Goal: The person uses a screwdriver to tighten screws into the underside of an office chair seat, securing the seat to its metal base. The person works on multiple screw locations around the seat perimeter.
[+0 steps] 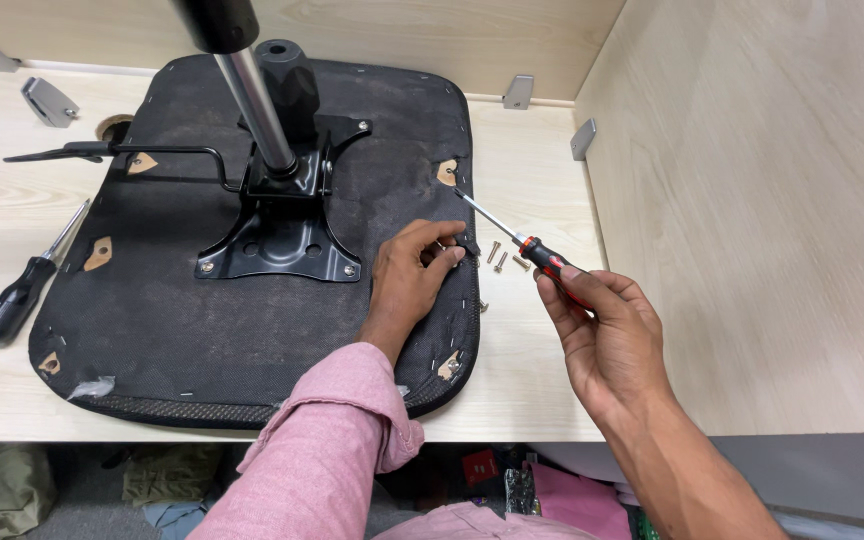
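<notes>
An upturned black chair seat lies on the light wood table. A black metal mechanism plate with a chrome gas cylinder is bolted to it. My left hand rests on the seat's right side, its fingertips pinching at a small hole near the edge. My right hand holds a red and black screwdriver beside the seat, with its tip pointing up-left toward a cut-out in the seat's upper right corner.
A few loose screws lie on the table just right of the seat. A black-handled screwdriver lies at the left. Metal brackets sit along the back wall, and a wood partition closes the right side.
</notes>
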